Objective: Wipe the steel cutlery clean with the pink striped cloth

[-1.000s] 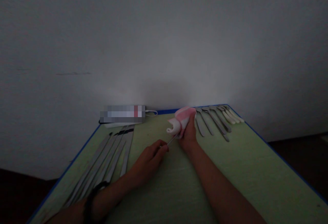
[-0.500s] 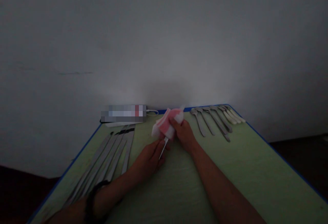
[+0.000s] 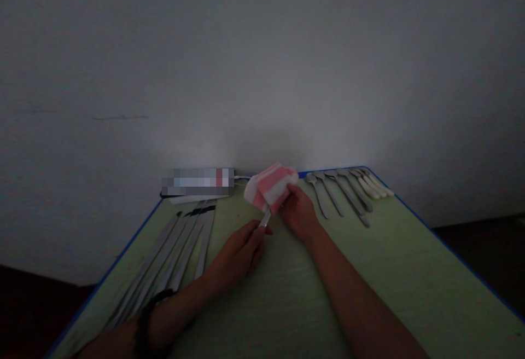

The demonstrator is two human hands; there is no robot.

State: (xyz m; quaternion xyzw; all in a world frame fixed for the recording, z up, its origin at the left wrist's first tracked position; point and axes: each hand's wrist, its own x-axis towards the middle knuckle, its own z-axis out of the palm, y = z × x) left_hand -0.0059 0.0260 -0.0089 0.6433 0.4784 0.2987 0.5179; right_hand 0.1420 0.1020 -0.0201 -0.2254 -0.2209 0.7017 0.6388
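Note:
My left hand (image 3: pixel 241 247) is closed around the handle of a shiny metal piece of cutlery (image 3: pixel 266 218). Its far end is hidden in a pink-and-white striped cloth (image 3: pixel 271 185), so I cannot tell its kind. My right hand (image 3: pixel 301 212) grips that cloth from the right side, with the thumb on top and the other fingers mostly out of sight below. Both hands are above the middle of the green table (image 3: pixel 287 304). Left of them lie several table knives (image 3: pixel 168 260), side by side.
At the far right lie several metal spoons (image 3: pixel 320 197) and white-handled cutlery (image 3: pixel 375 186). A blurred-out box-like object (image 3: pixel 199 181) with a white cable stands at the back left. A plain wall (image 3: pixel 262 74) rises behind the table's blue edge.
The cloth has been turned and spread wider, slightly higher over the cutlery. My right hand has shifted a little, and more of the cloth's stripes show. My left hand keeps its hold.

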